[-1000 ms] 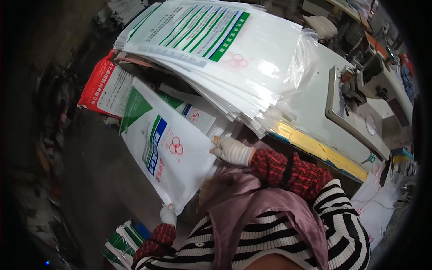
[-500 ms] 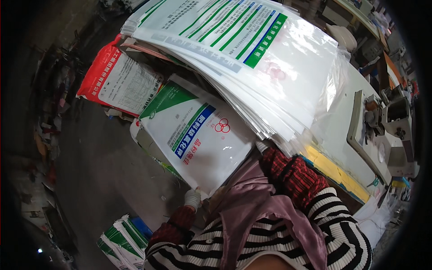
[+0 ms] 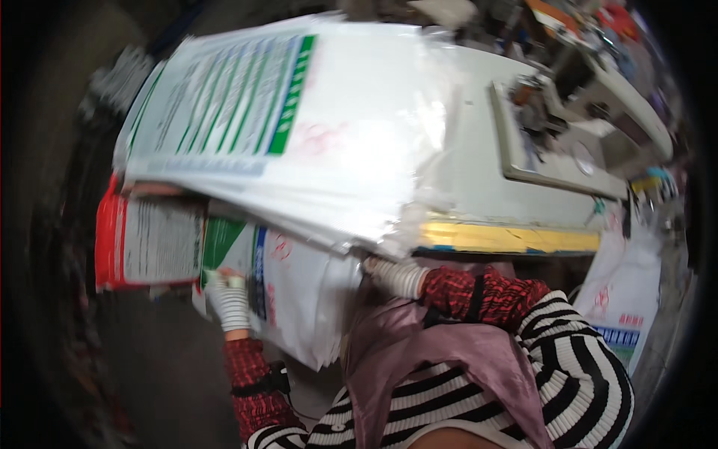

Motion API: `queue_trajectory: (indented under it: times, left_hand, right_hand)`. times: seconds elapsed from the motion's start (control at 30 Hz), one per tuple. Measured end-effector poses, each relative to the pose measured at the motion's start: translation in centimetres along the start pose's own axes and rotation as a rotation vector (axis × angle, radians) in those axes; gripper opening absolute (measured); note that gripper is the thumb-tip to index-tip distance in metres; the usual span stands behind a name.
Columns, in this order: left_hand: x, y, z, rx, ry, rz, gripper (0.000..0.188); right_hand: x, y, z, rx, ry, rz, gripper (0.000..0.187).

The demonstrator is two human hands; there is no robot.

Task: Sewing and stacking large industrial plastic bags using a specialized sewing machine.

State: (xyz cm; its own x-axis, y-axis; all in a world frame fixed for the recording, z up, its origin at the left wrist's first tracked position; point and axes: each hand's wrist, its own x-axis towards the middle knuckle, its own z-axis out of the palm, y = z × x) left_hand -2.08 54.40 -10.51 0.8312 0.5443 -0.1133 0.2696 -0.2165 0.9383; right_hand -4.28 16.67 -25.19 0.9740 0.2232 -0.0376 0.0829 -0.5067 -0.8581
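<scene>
A loose stack of flat white plastic bags (image 3: 299, 310) with green and blue print hangs below the table's edge in front of me. My left hand (image 3: 226, 295), in a white striped glove, grips the left edge of these bags near the green print. My right hand (image 3: 396, 278), gloved the same way, is at their upper right corner, just under a larger pile of printed white bags (image 3: 359, 112). Its fingertips are partly hidden, so I cannot tell whether they hold a bag. The larger pile lies on the table, its near edge overhanging.
A red and white sack (image 3: 153, 243) lies at the left, beside the hanging bags. A sewing machine (image 3: 576, 112) stands on the pale table (image 3: 493, 179), which has a yellow front edge (image 3: 516, 238). More white bags (image 3: 609, 299) hang at the right.
My view has turned to the right. My left hand has gone from the bags' lower corner up to their left side. My right hand has come further into sight, and the bags hang lower, fanned out.
</scene>
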Motion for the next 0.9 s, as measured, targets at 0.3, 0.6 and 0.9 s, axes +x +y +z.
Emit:
queue_trajectory:
  times: [0.3, 0.6, 0.9]
  left_hand:
    - [-7.6, 22.6, 32.6, 0.387, -0.42, 1.209, 0.032]
    - [-5.2, 17.4, 42.2, 0.485, -0.575, 0.768, 0.02]
    - [-5.5, 16.8, 40.0, 0.145, -0.647, 0.498, 0.014]
  right_hand:
    - [-0.6, -14.6, -15.6, -0.039, -0.678, -0.126, 0.015]
    - [2.9, -5.9, -25.8, 0.887, 0.125, 0.203, 0.026]
    - [13.3, -6.1, -28.5, 0.245, 0.467, 0.189, 0.039]
